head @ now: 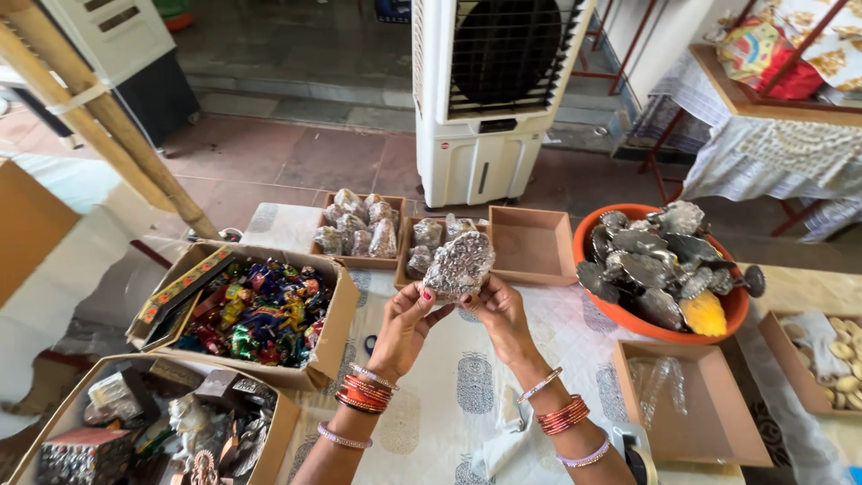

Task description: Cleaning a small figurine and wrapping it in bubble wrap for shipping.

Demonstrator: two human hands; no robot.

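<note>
Here a table covered with a pale cloth printed with grey oval motifs (476, 382) stands on a floor of reddish stone tiles (314, 157). Behind the table is a tall white air cooler with a dark round grille (489, 94), and to the right a second table draped in white patterned cloth (763, 157). A bamboo pole (108, 121) slants across the upper left.

The left hand (404, 325) and the right hand (499, 310) are raised together above the cloth, fingers closed on the lower edge of a silver, leaf-shaped embossed metal piece wrapped in clear plastic (459, 263), which is held upright between them, in front of the shallow boxes at the back.

Behind it, a shallow brown cardboard tray (358, 260) holds more plastic-wrapped silver pieces, a second tray just beside it (406, 256) holds a few, and a third brown tray (532, 244) has nothing visible in it. To the right, a round orange plastic tub (669, 328) is heaped with unwrapped grey metal pieces and one yellow one. Near it, a brown box (696, 422) contains clear plastic bags, and another at the edge (779, 346) holds small pale round items. On the left, an open cardboard carton (328, 346) is full of bright foil-wrapped items, and a lower carton (274, 422) holds small figurines and decorated boxes.
</note>
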